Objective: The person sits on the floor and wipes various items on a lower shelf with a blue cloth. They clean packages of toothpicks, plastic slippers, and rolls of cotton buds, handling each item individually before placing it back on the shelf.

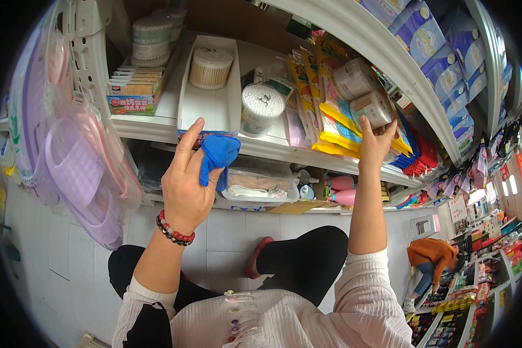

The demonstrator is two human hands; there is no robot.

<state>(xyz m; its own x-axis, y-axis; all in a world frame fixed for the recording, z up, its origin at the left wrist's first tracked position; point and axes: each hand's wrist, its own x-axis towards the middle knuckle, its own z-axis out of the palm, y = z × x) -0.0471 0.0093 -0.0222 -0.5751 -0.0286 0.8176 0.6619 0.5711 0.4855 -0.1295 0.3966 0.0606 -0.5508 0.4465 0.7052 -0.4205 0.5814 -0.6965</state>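
Note:
A blue cloth (pixel 219 152) is pinched in my left hand (pixel 187 187), whose index finger points at the front of an open white cardboard box (pixel 209 104). Inside that box, toward the back, stands a round tub of cotton swabs (pixel 211 69). Just right of the box is another tub with white swab tips (pixel 263 108), its lid marked by hand. My right hand (pixel 374 143) has its fingers around the lower end of a clear tub of swabs or toothpicks (pixel 370 108), which lies tilted on yellow packets (pixel 335 130). A similar tub (pixel 352 78) lies behind it.
Stacked tubs (pixel 152 41) and a box of small packets (pixel 132 95) occupy the shelf's left side. Bagged lilac slippers (pixel 76 174) hang at the left. Below is a clear plastic bin (pixel 261 187). A person in orange (pixel 433 261) bends at shelves far right, near a stool (pixel 425 226).

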